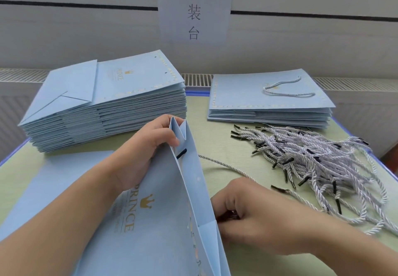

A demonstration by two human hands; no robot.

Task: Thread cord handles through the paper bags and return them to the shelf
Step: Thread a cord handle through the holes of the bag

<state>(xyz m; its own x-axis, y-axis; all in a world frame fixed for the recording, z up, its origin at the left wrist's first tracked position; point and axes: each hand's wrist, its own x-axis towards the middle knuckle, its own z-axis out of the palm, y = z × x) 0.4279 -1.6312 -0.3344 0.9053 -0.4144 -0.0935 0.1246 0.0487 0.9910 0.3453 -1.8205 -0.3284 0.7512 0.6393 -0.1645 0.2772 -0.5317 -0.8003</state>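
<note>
Bag in hand: a pale blue paper bag (pixel 159 222) stands tilted on the green table (pixel 226 107) with its mouth edge raised, one black cord tip (pixel 181 153) already poking through a hole near the far corner.
Left hand: the left hand (pixel 142 148) curls its fingers over the bag's upper rim at the folded gusset, holding the mouth up.
Right hand: the right hand (pixel 247 213) sits against the bag's near edge with fingers bent tight round something small and dark — apparently the cord's other tip, though the pinch itself is hidden.
Cord in work: a white twisted cord (pixel 224 168) trails across the table from behind the bag toward the right hand.
Done: a short stack of finished bags (pixel 269 101) lies at the far right, a looped handle showing on the top one.
Left to do: a much taller stack of unthreaded bags (pixel 107 103) waits at the far left, and a heap of loose cords (pixel 312 159) lies to the right.
Progress: early, by the look of the stacks — most bags lack handles, and no shelf is in sight.
</note>
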